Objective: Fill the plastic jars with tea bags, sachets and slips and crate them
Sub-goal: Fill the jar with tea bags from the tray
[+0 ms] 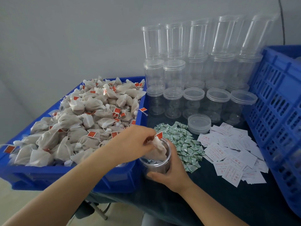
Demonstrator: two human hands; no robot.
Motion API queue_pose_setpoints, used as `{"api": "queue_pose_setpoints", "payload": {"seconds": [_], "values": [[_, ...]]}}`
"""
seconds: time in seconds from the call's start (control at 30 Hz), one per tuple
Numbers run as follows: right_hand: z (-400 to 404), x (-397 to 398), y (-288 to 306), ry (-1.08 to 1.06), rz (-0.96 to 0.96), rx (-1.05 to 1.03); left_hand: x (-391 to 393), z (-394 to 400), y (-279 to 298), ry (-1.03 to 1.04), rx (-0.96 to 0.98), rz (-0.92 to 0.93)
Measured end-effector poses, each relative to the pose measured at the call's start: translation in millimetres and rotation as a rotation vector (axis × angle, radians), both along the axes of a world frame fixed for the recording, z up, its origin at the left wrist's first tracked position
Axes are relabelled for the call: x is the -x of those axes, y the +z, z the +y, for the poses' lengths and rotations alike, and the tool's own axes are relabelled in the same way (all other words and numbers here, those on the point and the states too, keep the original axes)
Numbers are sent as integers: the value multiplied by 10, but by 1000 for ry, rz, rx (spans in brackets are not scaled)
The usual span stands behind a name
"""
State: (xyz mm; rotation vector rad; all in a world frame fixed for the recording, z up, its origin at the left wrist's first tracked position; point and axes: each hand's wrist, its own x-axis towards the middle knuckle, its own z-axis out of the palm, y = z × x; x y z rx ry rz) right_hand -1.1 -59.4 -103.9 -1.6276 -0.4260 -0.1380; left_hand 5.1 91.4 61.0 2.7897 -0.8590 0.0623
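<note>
Tea bag point(158, 148) pinched at its top by left hand point(135, 141), hanging long-end-down half inside open jar point(156, 160) — jar gripped from the right by right hand point(171, 173), directly below the pinching fingers.

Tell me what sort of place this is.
Probably a small hand-packing workstation for tea products. A blue plastic bin heaped with white tea bags, stacked rows of clear plastic jars, and piles of green sachets and white printed slips lie on one dark table.
</note>
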Motion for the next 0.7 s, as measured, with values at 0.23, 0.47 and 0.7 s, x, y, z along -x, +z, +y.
{"api": "queue_pose_setpoints", "payload": {"seconds": [0.23, 0.47, 0.7], "values": [[7, 4, 41, -13, -23, -7, 66, -92, 11, -78, -53, 218], [1, 15, 53, 12, 12, -30, 20, -271, -6, -109, -185, 191], [4, 11, 55, 11, -10, -29, 15, -370, -25, -118, -267, 230]]}}
